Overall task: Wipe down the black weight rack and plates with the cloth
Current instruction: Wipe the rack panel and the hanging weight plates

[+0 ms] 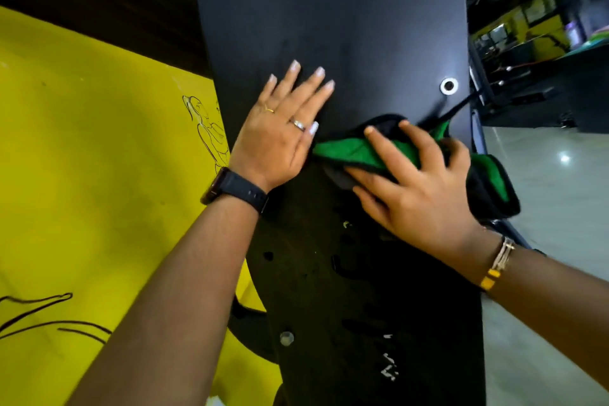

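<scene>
The left forearm (pixel 184 273) rises bare from the lower left, and the right forearm (pixel 543 277) comes in from the lower right edge. The left hand (pixel 280 132) lies flat, back toward the camera, with the fingers straight and fanned and the thumb close along its right side. The right hand (pixel 418 181) sits just beside it, palm down, fingers spread and nearly straight, pressing on the cloth (pixel 349 150) — its outer fingers are blurred.

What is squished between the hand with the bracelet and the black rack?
The green and black cloth. In the head view, the right hand lies spread over it and presses it against the black weight rack.
</scene>
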`<control>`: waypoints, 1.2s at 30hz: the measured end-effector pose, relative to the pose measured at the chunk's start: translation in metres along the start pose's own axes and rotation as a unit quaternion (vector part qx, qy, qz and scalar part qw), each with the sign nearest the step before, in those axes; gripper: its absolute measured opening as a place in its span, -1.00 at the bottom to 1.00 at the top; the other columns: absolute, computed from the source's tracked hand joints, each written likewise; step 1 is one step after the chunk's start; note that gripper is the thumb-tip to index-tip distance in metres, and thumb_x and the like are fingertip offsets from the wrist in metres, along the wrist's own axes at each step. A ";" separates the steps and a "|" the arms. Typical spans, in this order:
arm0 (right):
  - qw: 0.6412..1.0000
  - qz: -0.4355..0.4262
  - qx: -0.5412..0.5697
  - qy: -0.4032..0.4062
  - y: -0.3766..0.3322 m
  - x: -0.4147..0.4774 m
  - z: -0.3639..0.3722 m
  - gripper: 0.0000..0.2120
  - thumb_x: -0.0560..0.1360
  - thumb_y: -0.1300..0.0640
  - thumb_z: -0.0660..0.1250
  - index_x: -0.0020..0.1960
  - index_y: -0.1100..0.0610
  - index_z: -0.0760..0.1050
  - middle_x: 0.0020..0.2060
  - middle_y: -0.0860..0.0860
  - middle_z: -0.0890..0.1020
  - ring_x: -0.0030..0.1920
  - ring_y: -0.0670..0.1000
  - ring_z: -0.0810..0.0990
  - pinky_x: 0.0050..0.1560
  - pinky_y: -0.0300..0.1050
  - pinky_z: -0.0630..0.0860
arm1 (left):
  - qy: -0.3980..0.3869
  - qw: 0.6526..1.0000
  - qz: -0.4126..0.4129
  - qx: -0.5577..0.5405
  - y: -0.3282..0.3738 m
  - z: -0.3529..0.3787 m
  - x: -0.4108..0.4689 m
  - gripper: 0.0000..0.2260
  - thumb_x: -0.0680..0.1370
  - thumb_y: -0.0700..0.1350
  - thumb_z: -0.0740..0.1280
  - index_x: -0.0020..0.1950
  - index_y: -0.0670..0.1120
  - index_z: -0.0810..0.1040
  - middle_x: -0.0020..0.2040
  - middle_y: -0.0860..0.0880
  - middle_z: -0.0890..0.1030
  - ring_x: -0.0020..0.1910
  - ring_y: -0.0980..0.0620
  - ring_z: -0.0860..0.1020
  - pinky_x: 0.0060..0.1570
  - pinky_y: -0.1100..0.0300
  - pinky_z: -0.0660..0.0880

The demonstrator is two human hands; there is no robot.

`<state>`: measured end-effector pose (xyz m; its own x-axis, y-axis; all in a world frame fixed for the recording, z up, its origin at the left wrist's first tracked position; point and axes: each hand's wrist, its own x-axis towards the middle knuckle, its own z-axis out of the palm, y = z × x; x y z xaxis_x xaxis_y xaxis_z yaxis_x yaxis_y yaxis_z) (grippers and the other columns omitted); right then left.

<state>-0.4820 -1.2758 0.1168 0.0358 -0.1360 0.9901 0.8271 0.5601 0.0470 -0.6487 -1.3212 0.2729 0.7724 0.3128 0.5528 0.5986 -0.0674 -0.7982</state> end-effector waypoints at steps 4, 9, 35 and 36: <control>0.999 0.051 -0.013 0.002 -0.028 0.008 0.005 -0.71 0.56 -0.17 0.22 0.17 -0.11 0.59 0.31 0.02 0.54 0.17 0.26 0.52 -0.04 0.13 0.32 | -0.055 0.990 0.121 0.047 -0.024 -0.012 -0.003 -0.53 0.58 -0.15 0.12 0.51 -0.12 0.31 0.50 -0.11 0.32 0.49 -0.19 0.26 0.45 -0.10 0.20; 0.996 -0.054 0.041 -0.050 -0.096 -0.055 0.007 -0.86 0.51 -0.08 0.32 0.01 -0.12 0.61 0.31 0.01 0.54 0.14 0.22 0.55 -0.08 0.06 0.28 | -0.040 0.986 0.152 0.056 -0.034 -0.012 -0.004 -0.57 0.63 -0.10 0.13 0.51 -0.10 0.32 0.50 -0.09 0.33 0.49 -0.14 0.27 0.45 -0.07 0.21; 0.964 -0.217 0.105 -0.114 -0.153 -0.082 0.024 -0.88 0.56 -0.03 0.29 0.00 -0.15 0.60 0.35 0.01 0.50 0.27 0.18 0.48 0.07 0.17 0.31 | 0.028 0.980 0.194 0.026 -0.046 0.002 -0.015 -0.61 0.61 -0.22 0.17 0.45 -0.09 0.42 0.44 -0.08 0.42 0.44 -0.12 0.37 0.43 -0.01 0.27; 0.957 -0.236 0.108 -0.126 -0.150 -0.092 0.021 -0.88 0.57 -0.06 0.29 0.00 -0.15 0.60 0.37 0.01 0.48 0.29 0.17 0.46 0.07 0.18 0.33 | 0.028 0.983 0.179 0.031 -0.042 0.001 -0.018 -0.59 0.60 -0.23 0.17 0.46 -0.09 0.41 0.45 -0.08 0.42 0.44 -0.12 0.36 0.43 -0.01 0.26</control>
<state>-0.6210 -1.3305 0.0214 -0.4723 -0.2305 0.8508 0.5812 0.6442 0.4972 -0.6879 -1.3225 0.2965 0.9429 0.2269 0.2439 0.2726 -0.1049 -0.9564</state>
